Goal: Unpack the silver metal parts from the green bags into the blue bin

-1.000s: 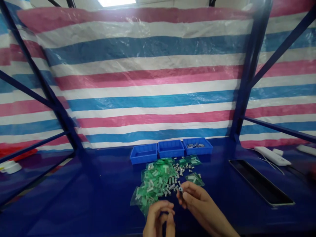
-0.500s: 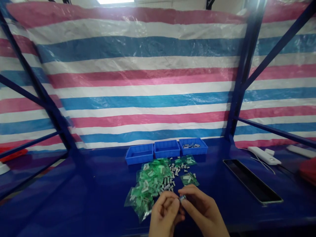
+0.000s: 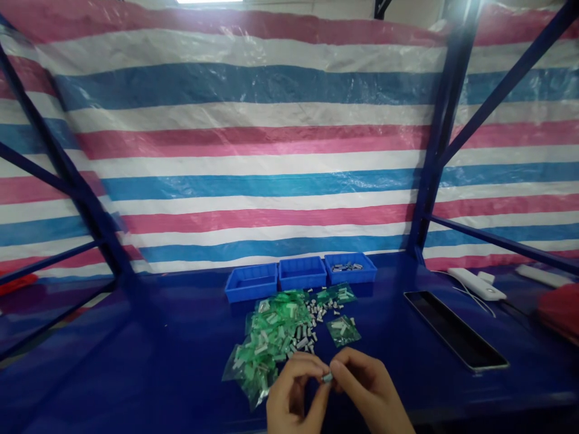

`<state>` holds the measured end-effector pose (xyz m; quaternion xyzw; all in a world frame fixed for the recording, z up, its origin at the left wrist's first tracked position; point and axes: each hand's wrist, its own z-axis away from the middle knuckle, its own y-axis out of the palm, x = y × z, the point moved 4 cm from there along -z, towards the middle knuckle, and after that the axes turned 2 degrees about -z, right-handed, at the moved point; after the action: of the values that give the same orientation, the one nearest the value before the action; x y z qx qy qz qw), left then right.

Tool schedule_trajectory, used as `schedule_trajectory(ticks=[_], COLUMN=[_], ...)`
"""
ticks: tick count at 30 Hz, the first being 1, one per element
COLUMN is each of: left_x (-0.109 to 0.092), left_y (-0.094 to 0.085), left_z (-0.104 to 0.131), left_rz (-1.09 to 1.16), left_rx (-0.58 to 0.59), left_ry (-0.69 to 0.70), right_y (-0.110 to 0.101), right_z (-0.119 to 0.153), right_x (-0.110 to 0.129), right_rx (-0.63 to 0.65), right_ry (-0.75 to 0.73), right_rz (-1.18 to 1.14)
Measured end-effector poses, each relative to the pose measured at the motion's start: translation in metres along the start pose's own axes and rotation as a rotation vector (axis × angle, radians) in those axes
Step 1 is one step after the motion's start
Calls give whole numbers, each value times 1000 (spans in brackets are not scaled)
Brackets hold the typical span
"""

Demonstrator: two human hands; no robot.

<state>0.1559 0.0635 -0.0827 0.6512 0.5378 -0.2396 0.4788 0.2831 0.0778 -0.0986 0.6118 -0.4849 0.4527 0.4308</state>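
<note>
Through the head camera I have both hands near the middle of the near edge of the blue table [image 3: 154, 374]. My left hand [image 3: 296, 389] is nearly closed, thumb and forefinger pinching a small metal piece [image 3: 327, 378] just in front of the loose metal parts [image 3: 313, 313]. My right hand [image 3: 368, 389] has its fingertips bunched narrow beside it; I can't tell whether they grip it too. Beyond lie a heap of green bags [image 3: 274, 328] and, towards the right edge, a lone bag [image 3: 344, 330]; three blue trays [image 3: 302, 283] line the far edge. To handle this well, I'd let the left pinch carry the hold, touch lightly with the right, turn the piece rather than squeeze it, and stay low over the surface, since something this small could slip.
</note>
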Motion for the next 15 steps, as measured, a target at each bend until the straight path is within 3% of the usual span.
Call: schedule_trajectory(ticks=[3, 7, 15], left_x=[3, 12, 36], left_y=[-3, -6, -2], left_z=[0, 0, 9], left_rz=[44, 38, 524], left_rx=[-64, -84, 13], left_ry=[-100, -234, -759], right_y=[1, 2, 5], right_z=[2, 7, 13], right_x=[3, 17, 36], right_rx=[-8, -57, -202], right_ry=[-61, -347, -720], right_rz=[-9, 122, 430])
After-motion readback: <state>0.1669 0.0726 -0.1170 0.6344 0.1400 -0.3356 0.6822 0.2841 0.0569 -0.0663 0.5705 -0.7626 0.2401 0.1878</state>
